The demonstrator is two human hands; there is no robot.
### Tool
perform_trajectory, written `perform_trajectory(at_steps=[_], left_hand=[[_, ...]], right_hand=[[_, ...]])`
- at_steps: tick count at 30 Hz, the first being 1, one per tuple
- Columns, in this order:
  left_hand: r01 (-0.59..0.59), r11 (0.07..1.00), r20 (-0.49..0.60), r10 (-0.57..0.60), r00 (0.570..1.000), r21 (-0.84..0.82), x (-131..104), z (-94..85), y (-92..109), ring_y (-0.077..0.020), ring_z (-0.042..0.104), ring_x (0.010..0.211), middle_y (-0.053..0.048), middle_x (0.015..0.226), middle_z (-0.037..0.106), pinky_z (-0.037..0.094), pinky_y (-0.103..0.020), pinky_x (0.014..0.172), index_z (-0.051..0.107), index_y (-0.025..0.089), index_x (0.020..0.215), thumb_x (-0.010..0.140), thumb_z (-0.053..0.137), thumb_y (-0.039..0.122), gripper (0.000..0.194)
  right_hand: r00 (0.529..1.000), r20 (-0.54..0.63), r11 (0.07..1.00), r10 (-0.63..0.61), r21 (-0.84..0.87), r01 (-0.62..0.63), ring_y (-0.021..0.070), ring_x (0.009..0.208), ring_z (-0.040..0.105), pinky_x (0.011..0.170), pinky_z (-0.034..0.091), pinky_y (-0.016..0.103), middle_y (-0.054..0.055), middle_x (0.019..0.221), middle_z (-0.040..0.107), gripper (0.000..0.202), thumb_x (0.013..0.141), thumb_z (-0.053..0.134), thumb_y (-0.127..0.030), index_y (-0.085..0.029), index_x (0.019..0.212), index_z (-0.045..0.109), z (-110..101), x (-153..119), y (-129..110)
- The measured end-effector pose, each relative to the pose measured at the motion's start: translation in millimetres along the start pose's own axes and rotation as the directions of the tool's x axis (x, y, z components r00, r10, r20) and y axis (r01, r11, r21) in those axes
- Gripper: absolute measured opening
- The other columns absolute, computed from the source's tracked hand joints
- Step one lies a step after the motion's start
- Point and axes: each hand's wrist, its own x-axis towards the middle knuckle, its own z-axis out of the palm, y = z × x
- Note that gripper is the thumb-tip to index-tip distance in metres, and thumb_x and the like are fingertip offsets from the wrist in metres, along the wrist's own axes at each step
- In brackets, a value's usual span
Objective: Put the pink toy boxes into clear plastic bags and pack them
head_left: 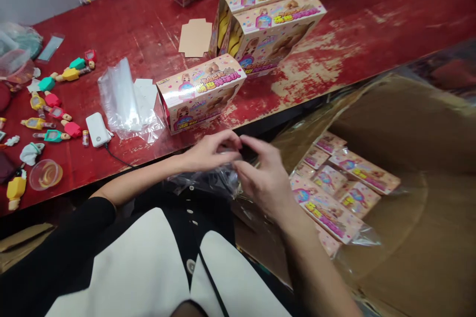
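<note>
Both hands meet over my lap, just off the table's front edge. My left hand [217, 151] has its fingers bent together on a crumpled clear plastic bag [215, 181]. Facing it, my right hand [262, 173] pinches at the bag's edge with thumb and forefinger, slightly blurred. The bag hangs below the hands against the black clothing. A printed pink box [203, 91] stands on the table just beyond my left hand. Beside that box lies a stack of flat clear bags [124, 101].
More printed boxes [278, 25] stand at the back of the red table [353, 20]. Small coloured toys [54, 135], a white power bank [97, 130] with a cable and a plastic cup [45, 175] lie left. A large carton [439, 173] holding bagged boxes stands right.
</note>
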Motion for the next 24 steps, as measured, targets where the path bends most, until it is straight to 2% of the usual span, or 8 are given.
perform_trajectory(at_steps=[3,6,9,12,15,17,21,24], left_hand=[[-0.119,0.984,0.256,0.082,0.963,0.132,-11.8,-7.6,16.0,-0.0206,0.063,0.101,-0.015,0.127,0.059,0.054,-0.031,0.081,0.061,0.017,0.11,0.082,0.079,0.034,0.037],[-0.196,0.888,0.396,0.016,0.918,0.417,-31.3,-23.4,21.1,-0.0227,0.063,0.111,-0.011,0.14,0.058,0.053,-0.033,0.088,0.069,0.022,0.099,0.087,0.067,0.015,0.014],[-0.158,0.719,0.344,-0.12,0.931,0.677,-47.4,-35.4,17.9,-0.0227,0.064,0.114,-0.007,0.127,0.069,0.049,-0.033,0.095,0.074,0.023,0.097,0.088,0.05,0.001,0.034],[-0.116,0.638,0.259,-0.136,0.956,0.761,-57.3,-43.9,16.4,-0.0199,0.067,0.109,-0.008,0.125,0.069,0.05,-0.026,0.084,0.066,0.024,0.129,0.096,0.05,0.011,0.039],[-0.164,0.554,0.273,-0.12,0.955,0.816,-66.0,-52.9,19.2,-0.0192,0.065,0.105,-0.007,0.121,0.067,0.047,-0.023,0.076,0.07,0.027,0.123,0.098,0.055,0.022,0.029],[-0.183,0.567,0.307,-0.131,0.943,0.803,-71.9,-58.5,21.8,-0.0182,0.065,0.101,-0.007,0.114,0.068,0.047,-0.023,0.078,0.075,0.027,0.114,0.1,0.054,0.023,0.025],[-0.177,0.717,0.321,-0.068,0.945,0.675,-78.5,-66.6,27.1,-0.0172,0.065,0.1,-0.008,0.106,0.072,0.049,-0.024,0.089,0.07,0.024,0.129,0.104,0.051,0.034,0.032],[-0.161,0.662,0.189,0.03,0.982,0.732,-79.0,-71.2,33.2,-0.0188,0.065,0.099,-0.009,0.107,0.071,0.049,-0.026,0.086,0.072,0.023,0.125,0.101,0.056,0.036,0.031]], right_hand=[[0.997,0.052,0.998,-0.063,-0.025,0.064,0.0223,0.102,0.068,0.083,0.057,0.038,0.007,0.136,0.061,0.027,0.093,0.047,-0.018,-0.023,0.088,0.073,-9.9,-1.2,8.6],[0.994,-0.017,0.977,-0.104,-0.187,0.099,0.0207,0.096,0.068,0.079,0.057,0.035,0.01,0.118,0.067,0.036,0.092,0.041,-0.011,-0.022,0.103,0.073,-26.3,-9.2,12.5],[0.994,0.051,0.96,-0.094,-0.26,0.104,0.0232,0.097,0.067,0.081,0.057,0.037,0.014,0.113,0.065,0.031,0.094,0.046,-0.018,-0.018,0.112,0.071,-33.9,-17.5,6.6],[0.981,0.178,0.952,-0.078,-0.28,0.126,0.023,0.094,0.066,0.074,0.057,0.034,0.014,0.115,0.063,0.027,0.093,0.047,-0.02,-0.019,0.098,0.074,-31.9,-26.8,4.9],[0.957,0.282,0.948,-0.063,-0.283,0.145,0.0195,0.084,0.066,0.067,0.055,0.029,0.011,0.101,0.065,0.034,0.091,0.04,-0.013,-0.021,0.092,0.074,-34.7,-39.4,8.9],[0.94,0.339,0.947,-0.04,-0.286,0.143,0.0185,0.078,0.065,0.064,0.054,0.029,0.01,0.098,0.065,0.03,0.093,0.045,-0.018,-0.02,0.103,0.072,-41.9,-48.5,7.7],[0.924,0.383,0.934,-0.025,-0.319,0.158,0.0231,0.085,0.068,0.063,0.056,0.031,0.015,0.119,0.064,0.045,0.09,0.056,-0.033,-0.02,0.133,0.061,-54.9,-62.4,-10.4],[0.928,0.372,0.94,0.017,-0.321,0.111,0.0209,0.076,0.067,0.055,0.052,0.029,0.008,0.106,0.07,0.032,0.094,0.052,-0.032,-0.03,0.122,0.066,-59.4,-67.5,-21.8]])
